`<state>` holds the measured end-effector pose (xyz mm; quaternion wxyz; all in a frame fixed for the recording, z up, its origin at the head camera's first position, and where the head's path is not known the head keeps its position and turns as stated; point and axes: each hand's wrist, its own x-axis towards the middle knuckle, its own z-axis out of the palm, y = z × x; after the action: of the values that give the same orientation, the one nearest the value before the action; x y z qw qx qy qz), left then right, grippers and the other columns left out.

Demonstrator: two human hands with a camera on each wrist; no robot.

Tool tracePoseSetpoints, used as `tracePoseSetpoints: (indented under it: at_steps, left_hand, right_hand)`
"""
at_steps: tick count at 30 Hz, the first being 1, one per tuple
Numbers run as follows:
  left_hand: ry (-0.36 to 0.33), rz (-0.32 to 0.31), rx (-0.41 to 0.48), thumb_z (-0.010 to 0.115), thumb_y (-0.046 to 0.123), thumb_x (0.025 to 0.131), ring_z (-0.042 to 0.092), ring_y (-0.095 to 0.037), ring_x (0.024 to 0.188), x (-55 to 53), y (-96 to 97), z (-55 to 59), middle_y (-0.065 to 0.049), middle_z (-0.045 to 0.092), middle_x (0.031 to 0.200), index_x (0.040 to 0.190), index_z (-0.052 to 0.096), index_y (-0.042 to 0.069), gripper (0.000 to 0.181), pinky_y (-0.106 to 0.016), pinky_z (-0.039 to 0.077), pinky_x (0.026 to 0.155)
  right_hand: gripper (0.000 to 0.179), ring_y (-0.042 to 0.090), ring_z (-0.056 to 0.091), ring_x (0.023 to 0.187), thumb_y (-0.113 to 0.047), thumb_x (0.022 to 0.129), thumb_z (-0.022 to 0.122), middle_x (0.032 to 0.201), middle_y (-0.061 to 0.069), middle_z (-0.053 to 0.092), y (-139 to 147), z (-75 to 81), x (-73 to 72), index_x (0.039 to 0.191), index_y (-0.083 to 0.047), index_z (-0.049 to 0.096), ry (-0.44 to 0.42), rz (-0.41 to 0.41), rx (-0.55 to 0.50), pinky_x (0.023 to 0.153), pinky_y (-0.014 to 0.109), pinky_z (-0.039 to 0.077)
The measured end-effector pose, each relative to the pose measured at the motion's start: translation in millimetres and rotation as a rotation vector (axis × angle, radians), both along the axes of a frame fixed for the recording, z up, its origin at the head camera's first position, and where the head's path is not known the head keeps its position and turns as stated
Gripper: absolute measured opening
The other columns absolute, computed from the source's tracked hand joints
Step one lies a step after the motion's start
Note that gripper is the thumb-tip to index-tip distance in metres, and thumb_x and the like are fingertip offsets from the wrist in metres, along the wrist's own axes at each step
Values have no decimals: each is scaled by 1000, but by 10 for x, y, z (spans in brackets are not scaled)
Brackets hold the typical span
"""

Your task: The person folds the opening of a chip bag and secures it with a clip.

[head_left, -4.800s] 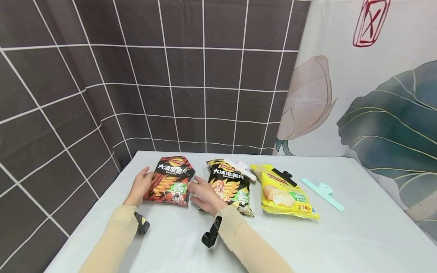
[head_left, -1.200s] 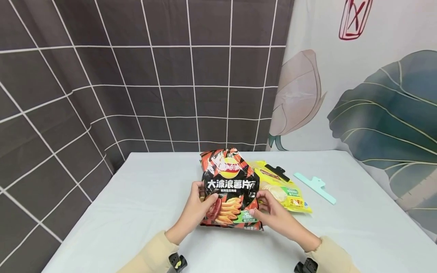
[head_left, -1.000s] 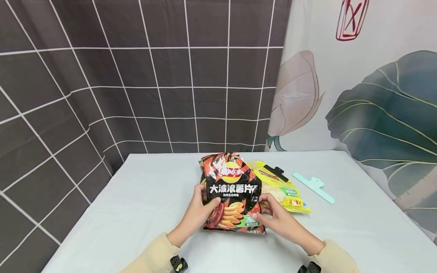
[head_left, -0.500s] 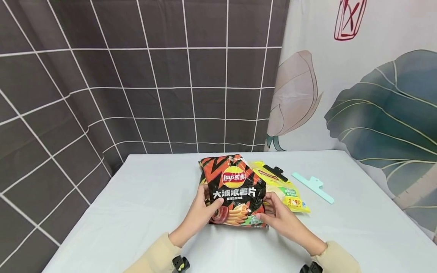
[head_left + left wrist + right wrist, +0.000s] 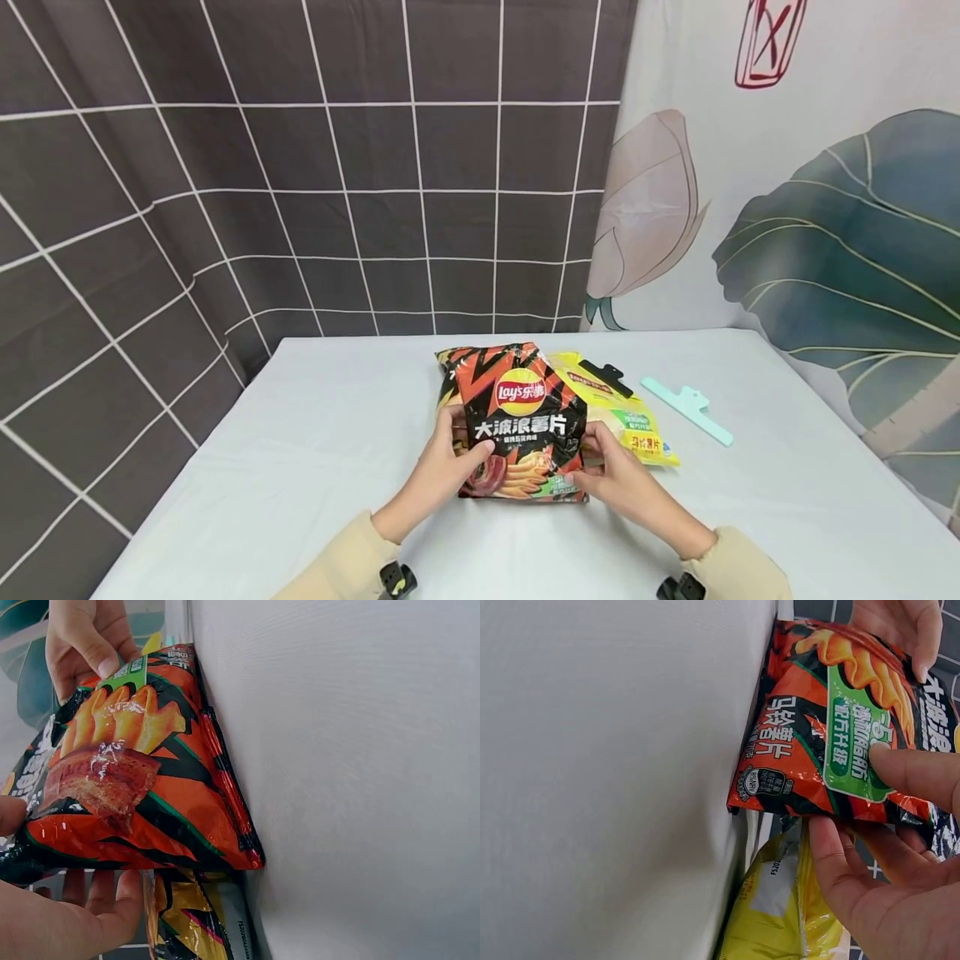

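Note:
Both hands hold a red and black Lay's potato chip bag (image 5: 534, 400) in the middle of the table, its printed front facing the head camera. My left hand (image 5: 435, 471) grips the left side, thumb in front and fingers behind. On the opposite side, my right hand (image 5: 618, 479) pinches the lower edge the same way; its thumb lies on the green patch in the right wrist view. The held bag leans back, with its bottom edge close to the tabletop. Behind it a black and gold chip bag (image 5: 193, 915) is mostly hidden, with just its left edge showing in the head view.
A yellow chip bag (image 5: 647, 435) lies right of the held bag, with a black bag clip (image 5: 606, 377) across its top. Farther right on the white table (image 5: 330, 433) is a mint-green bag clip (image 5: 688, 410). A dark gridded cloth (image 5: 375, 225) hangs behind.
The red and black bag, earlier flat at the table's left, has been picked up and brought over the black and gold bag. Over the last second it moved slightly right and its tilt changed.

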<state>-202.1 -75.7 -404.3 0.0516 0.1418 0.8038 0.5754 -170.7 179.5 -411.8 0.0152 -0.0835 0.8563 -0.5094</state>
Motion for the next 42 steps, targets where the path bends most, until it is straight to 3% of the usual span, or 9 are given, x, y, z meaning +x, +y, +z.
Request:
tracePoseSetpoints:
  at_steps: [3, 8, 12, 16, 20, 24, 29, 35, 42]
  left_hand:
    - [-8, -21, -5, 64, 27, 92, 51, -25, 110, -18, -10, -2, -18, 50, 125, 145, 25, 4, 70, -32, 47, 87]
    - [-2, -38, 32, 65, 25, 90, 52, -29, 116, -80, -44, 35, -21, 47, 132, 150, 17, 4, 80, -41, 48, 97]
    - [31, -13, 63, 65, 21, 90, 47, -37, 125, -179, -86, 92, -24, 41, 141, 150, 17, 3, 79, -48, 41, 105]
    - [57, 36, 65, 63, 20, 92, 40, -41, 133, -295, -129, 186, -26, 33, 149, 151, 14, 1, 79, -50, 35, 110]
    - [126, 79, 2, 62, 21, 93, 34, -38, 138, -429, -162, 329, -21, 30, 152, 152, 18, 4, 75, -51, 30, 113]
    - [221, 89, -139, 58, 25, 95, 31, -32, 142, -553, -150, 530, -12, 34, 153, 150, 29, 10, 63, -52, 27, 114]
    - [291, 24, -309, 54, 28, 98, 37, -30, 139, -647, -75, 750, -11, 44, 148, 145, 41, 11, 52, -52, 30, 113]
    - [298, -83, -432, 53, 32, 98, 45, -25, 134, -762, 68, 875, -8, 51, 143, 143, 44, 11, 51, -46, 37, 110]
    - [311, -191, -523, 52, 32, 98, 53, -24, 128, -874, 261, 942, -8, 56, 138, 140, 50, 10, 47, -43, 43, 105]
  right_hand:
    - [59, 31, 62, 107, -3, 78, 74, 128, 22, 58, 6, 17, 8, 130, -3, 44, -11, -14, 16, 84, 33, 55]
    - [77, 35, 57, 112, -2, 77, 74, 134, 28, 50, 58, 59, 4, 142, 4, 34, -30, 31, -53, 86, 29, 54]
    - [81, 39, 54, 117, -1, 78, 71, 139, 31, 43, 107, 80, -20, 146, 5, 27, -82, 60, -151, 88, 27, 54]
    - [78, 34, 55, 119, -5, 84, 69, 143, 27, 42, 129, 97, -47, 148, 2, 25, -146, 17, -223, 90, 25, 52]
    - [74, 31, 55, 122, -13, 89, 66, 144, 24, 43, 131, 107, -74, 149, -1, 25, -171, -39, -233, 95, 26, 50]
    - [72, 32, 49, 130, -23, 92, 63, 145, 21, 44, 136, 128, -99, 150, -3, 25, -174, -68, -237, 103, 32, 45]
    - [68, 28, 50, 129, -20, 95, 58, 147, 21, 42, 150, 163, -138, 150, 0, 23, -174, -68, -299, 101, 29, 46]
    - [62, 13, 57, 118, -12, 98, 52, 147, 25, 38, 162, 205, -199, 149, 4, 22, -182, -79, -410, 96, 21, 48]
    - [58, 24, 54, 124, -13, 98, 51, 147, 28, 37, 150, 185, -275, 147, 6, 27, -190, -74, -429, 97, 24, 48]
